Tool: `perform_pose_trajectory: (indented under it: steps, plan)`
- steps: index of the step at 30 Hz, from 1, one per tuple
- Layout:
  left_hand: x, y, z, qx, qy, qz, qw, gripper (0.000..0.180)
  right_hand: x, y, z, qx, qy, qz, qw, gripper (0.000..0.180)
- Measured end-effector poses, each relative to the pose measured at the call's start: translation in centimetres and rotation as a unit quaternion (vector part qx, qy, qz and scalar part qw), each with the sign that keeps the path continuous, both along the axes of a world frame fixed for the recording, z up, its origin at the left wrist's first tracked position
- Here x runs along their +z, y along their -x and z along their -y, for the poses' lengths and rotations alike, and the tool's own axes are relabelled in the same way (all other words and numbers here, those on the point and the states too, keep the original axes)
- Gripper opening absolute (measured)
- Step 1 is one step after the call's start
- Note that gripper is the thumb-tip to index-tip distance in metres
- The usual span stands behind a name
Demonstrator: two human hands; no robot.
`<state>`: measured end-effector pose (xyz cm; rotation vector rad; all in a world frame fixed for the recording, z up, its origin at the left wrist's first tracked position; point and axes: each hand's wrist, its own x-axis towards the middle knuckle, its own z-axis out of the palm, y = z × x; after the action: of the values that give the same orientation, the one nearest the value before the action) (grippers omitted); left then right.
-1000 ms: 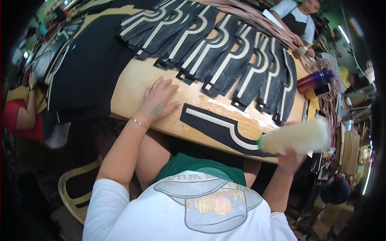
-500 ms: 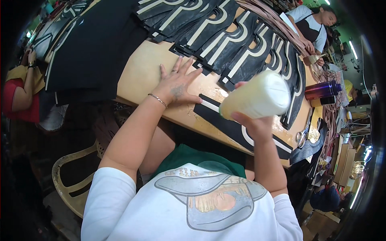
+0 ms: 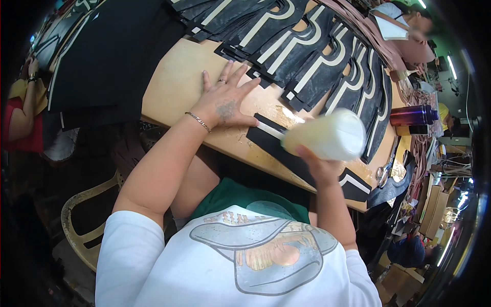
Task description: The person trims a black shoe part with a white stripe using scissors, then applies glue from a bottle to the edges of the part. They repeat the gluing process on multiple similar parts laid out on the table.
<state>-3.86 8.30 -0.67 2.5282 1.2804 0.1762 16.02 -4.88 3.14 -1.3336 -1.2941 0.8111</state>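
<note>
at the far left, a co-worker's arm [image 3: 24,110] with a dark band at the wrist shows beside a large black sheet [image 3: 102,71], which hangs over the edge of the desk [image 3: 171,84]. below it stands a pale plastic chair [image 3: 76,233]. next, the person's left grip [image 3: 225,101] lies palm down on the desk, fingers spread wide, holding nothing; its thumb rests at the upper left end of a black piece [image 3: 279,153] with a white strip. that piece lies slantwise along the near edge of the desk. above it, a row of black pieces [image 3: 302,66] with curved white strips lies overlapping. the right grip [image 3: 322,168] is closed around a cloudy pale bottle [image 3: 325,135], tilted over the middle of the single piece; whether its tip touches cannot be told. farther right are scissors [image 3: 381,176] and a purple flask [image 3: 410,116].
</note>
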Motion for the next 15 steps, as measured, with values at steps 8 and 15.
perform_pose_trajectory:
  steps: [8,15]
  plan:
    - [0.1,0.3,-0.2,0.003,-0.009,-0.014,1.000,0.091,0.2,-1.5,1.6,0.004,-0.017,-0.040,0.999,0.053]
    - [0.8,-0.7,-0.2,-0.014,-0.005,-0.031,0.999,0.092,1.4,-3.7,2.8,-0.097,-0.069,-0.263,0.958,0.067]
